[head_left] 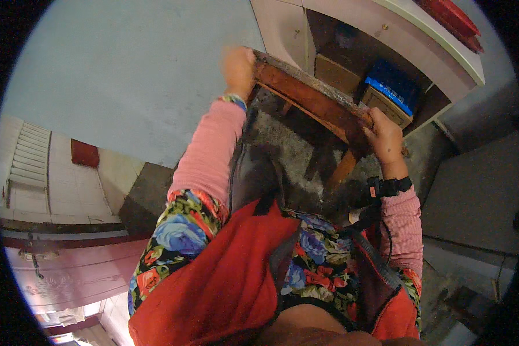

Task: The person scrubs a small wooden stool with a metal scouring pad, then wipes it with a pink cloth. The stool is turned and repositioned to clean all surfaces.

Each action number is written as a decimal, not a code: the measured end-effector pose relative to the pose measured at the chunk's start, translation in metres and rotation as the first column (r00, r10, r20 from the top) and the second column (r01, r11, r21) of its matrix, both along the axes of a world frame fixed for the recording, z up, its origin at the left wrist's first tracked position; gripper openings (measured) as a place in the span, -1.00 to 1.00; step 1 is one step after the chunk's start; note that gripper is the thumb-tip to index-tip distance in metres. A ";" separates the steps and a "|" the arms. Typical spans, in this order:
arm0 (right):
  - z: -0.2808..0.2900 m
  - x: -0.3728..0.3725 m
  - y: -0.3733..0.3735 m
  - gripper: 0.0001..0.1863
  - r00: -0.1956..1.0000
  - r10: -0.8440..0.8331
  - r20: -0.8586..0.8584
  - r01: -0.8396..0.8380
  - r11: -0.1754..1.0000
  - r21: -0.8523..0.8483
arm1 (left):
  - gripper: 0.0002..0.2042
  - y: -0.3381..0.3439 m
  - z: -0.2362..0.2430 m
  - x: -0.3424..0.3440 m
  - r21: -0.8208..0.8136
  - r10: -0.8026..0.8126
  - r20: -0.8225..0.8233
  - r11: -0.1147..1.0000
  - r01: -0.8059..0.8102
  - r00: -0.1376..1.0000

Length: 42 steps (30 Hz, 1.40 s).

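Observation:
Both of my arms reach forward to a worn wooden bench (305,92) with a reddish-brown side rail and a scuffed, greyish top edge. At its left end, my left hand (238,70) is closed round the edge, slightly blurred. My right hand (384,136) grips the opposite end, thumb over the corner. One wooden leg (343,169) slants down below the right end. The bench slopes down from left to right in the picture. Its far side is hidden.
Beyond the bench stands a pale cabinet (349,23) with an open compartment holding a cardboard box (386,106) and a blue package (391,83). A red object (452,20) lies on top. Pale blue wall (121,69) rises at left; a grey panel (473,190) stands at right.

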State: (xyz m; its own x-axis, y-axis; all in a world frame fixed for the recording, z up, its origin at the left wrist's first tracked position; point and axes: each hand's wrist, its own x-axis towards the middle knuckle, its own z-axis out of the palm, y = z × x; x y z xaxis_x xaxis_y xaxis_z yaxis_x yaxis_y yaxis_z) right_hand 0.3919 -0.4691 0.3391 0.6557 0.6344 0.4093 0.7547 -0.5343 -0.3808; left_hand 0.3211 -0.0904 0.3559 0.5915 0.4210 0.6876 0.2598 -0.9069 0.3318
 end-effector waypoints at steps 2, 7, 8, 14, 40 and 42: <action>0.000 0.002 0.000 -0.56 1.000 -0.006 0.017 0.007 1.000 -0.029 | -0.80 -0.025 -0.015 -0.012 -0.046 -0.084 0.065 0.995 0.087 0.994; 0.001 0.003 -0.001 -0.58 0.999 0.038 0.027 -0.040 0.997 0.062 | -0.78 -0.061 0.003 -0.017 0.281 -0.183 0.256 0.954 0.108 0.949; 0.001 0.002 -0.002 -0.58 0.999 0.037 0.034 -0.040 0.997 0.071 | -0.75 -0.053 0.012 -0.015 0.253 -0.160 0.281 0.963 0.088 0.946; 0.006 -0.001 -0.001 -0.59 1.000 0.010 0.024 -0.011 1.000 0.014 | -0.64 -0.026 0.019 0.014 0.323 -0.236 0.083 0.926 0.198 0.968; -0.005 0.006 0.001 -0.67 0.993 0.096 0.071 -0.105 0.986 0.128 | -0.70 -0.059 0.048 -0.020 0.071 -0.201 0.029 0.977 0.199 0.979; -0.007 0.008 0.001 -0.66 0.993 0.077 0.086 -0.088 0.988 0.126 | -0.69 -0.057 0.054 -0.017 -0.036 -0.018 0.047 0.999 0.020 0.999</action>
